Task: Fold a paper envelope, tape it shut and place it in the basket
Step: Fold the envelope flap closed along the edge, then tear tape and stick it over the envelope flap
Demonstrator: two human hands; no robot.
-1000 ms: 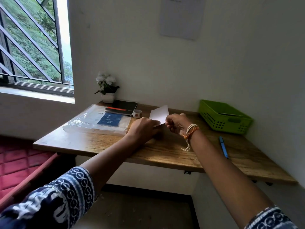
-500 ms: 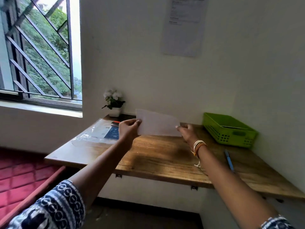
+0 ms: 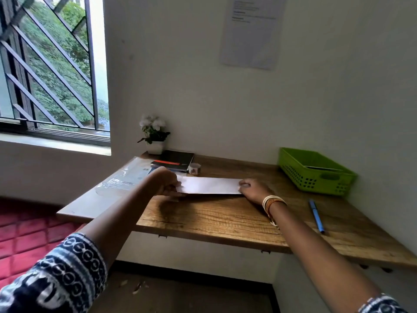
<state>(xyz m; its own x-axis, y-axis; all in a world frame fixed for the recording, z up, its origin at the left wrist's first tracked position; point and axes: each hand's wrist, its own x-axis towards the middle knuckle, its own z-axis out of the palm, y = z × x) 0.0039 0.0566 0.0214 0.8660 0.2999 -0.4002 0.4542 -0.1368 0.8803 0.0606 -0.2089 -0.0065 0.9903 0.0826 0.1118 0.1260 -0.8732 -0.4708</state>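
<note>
Left hand (image 3: 168, 184) is gripping the left end of the paper envelope (image 3: 209, 185), fingers curled around its edge. Right hand (image 3: 253, 190) is pinching the right end, knuckles bent, bangles sitting at the wrist. The envelope is lying long and nearly flat across the middle of the wooden table (image 3: 214, 220), stretched between both hands. Just behind it a tape roll (image 3: 194, 168) is standing beside a black notebook (image 3: 174, 159). A clear plastic packet (image 3: 126, 178) is lying left of the left hand. A flower pot (image 3: 154, 141) is sitting in the back corner. The green basket (image 3: 316, 171) is resting well to the right, near the wall. A blue pen (image 3: 316, 215) is lying in front of it.
</note>
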